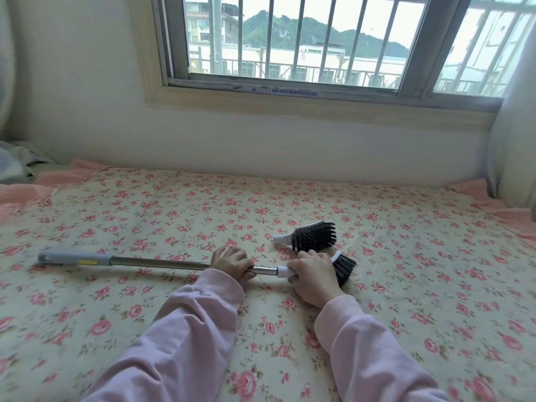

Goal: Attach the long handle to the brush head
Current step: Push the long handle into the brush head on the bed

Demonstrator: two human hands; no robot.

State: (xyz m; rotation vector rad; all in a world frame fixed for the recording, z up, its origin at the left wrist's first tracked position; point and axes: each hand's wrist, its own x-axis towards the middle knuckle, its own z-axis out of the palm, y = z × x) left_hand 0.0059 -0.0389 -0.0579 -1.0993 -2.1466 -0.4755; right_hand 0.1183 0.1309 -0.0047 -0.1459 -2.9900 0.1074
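A long metal handle (156, 262) with a grey grip at its left end lies across the flowered bed. My left hand (232, 264) is closed around the shaft near its right end. My right hand (311, 278) grips a brush head (343, 268) with black bristles and a white socket. The handle's tip meets that white socket between my two hands. A second brush head (311, 235), black bristles and white neck, lies loose on the bed just beyond my right hand.
The bedspread (174, 216) with pink roses covers the whole work surface. A white wall and a barred window (290, 44) stand behind it. Crumpled bedding (14, 161) lies at the far left, a curtain (513, 140) at the right.
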